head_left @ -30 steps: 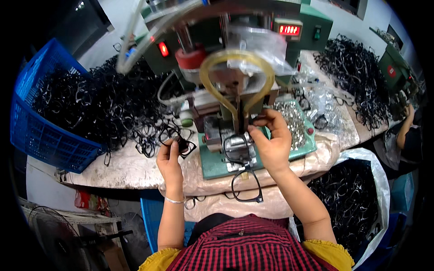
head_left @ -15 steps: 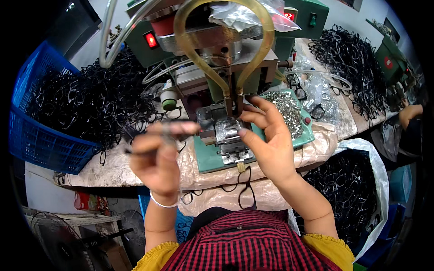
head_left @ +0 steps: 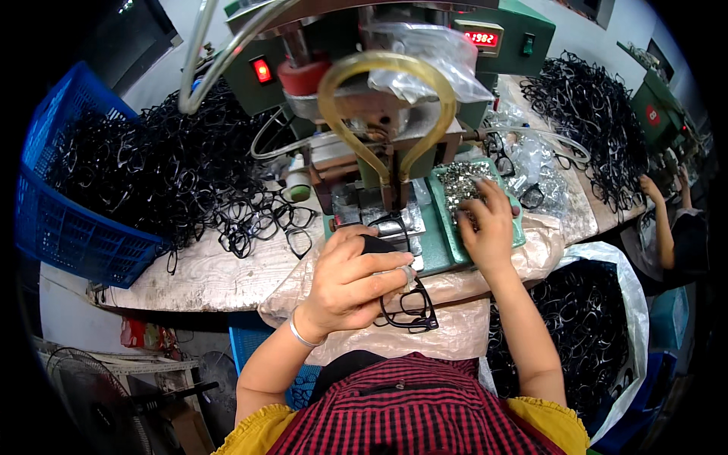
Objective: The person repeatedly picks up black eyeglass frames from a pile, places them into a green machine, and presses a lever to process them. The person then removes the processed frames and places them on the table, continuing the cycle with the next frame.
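While a pale bench (head_left: 182, 284) runs across the scene, a green press (head_left: 337, 155) stands at its middle. A blue basket (head_left: 91, 227) full of dark eyewear is at the far left; a white sack (head_left: 641, 318), similarly filled, is low on the right. Beside the press sits a green tray (head_left: 446, 220). The left hand (head_left: 353, 284) has its fingers curled, gripping a black eyeglass frame (head_left: 377, 244) just in front of the press. The right hand (head_left: 489, 231) is half open over the tray, fingers bent down toward small metal pieces (head_left: 459, 178); whether it pinches any, I cannot tell.
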Available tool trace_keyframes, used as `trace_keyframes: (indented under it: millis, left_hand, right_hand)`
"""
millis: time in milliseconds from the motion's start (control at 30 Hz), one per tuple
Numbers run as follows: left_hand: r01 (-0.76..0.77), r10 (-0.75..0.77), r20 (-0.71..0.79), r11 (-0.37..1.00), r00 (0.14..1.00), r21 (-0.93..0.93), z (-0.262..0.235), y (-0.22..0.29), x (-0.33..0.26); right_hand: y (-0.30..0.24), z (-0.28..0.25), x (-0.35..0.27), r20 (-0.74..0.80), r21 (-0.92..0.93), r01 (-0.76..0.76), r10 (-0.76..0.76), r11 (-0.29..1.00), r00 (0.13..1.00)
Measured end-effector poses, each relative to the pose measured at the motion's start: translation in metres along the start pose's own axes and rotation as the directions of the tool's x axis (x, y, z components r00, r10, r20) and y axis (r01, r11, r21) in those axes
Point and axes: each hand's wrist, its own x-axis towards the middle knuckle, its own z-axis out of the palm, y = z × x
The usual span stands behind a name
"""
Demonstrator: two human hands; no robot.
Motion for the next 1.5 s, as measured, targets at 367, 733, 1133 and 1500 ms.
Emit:
trace_keyframes:
  millis: [367, 733, 1133, 1500]
  left_hand:
    - [0.521, -0.387, -0.408, 0.8, 0.827, 0.296, -0.053, 0.06, -0.1]
    - [0.524, -0.648, -0.092, 0.515, 0.756, 0.678, -0.032, -0.124, -0.129]
    - [0.778, -0.753, -0.657, 0.391, -0.036, -0.491, -0.126, -0.157, -0.222]
    - [0.582, -0.714, -0.637, 0.66, 0.29, -0.475, -0.021, -0.115, -0.14]
  right_hand:
    - [0.033, -0.011, -0.027, -0.053, 0.765, -0.439, 0.726, 0.471, 0.686]
    - [-0.004, 0.028, 0.021, 0.05, 0.735, -0.396, 0.538, 0.551, 0.841]
    - [-0.001, -0.07, -0.053, -0.034, 0.341, -0.442, 0.481, 0.83, 0.876]
    - [-0.102, 0.003, 0.032, 0.126, 0.839, -0.308, 0.39, 0.449, 0.912]
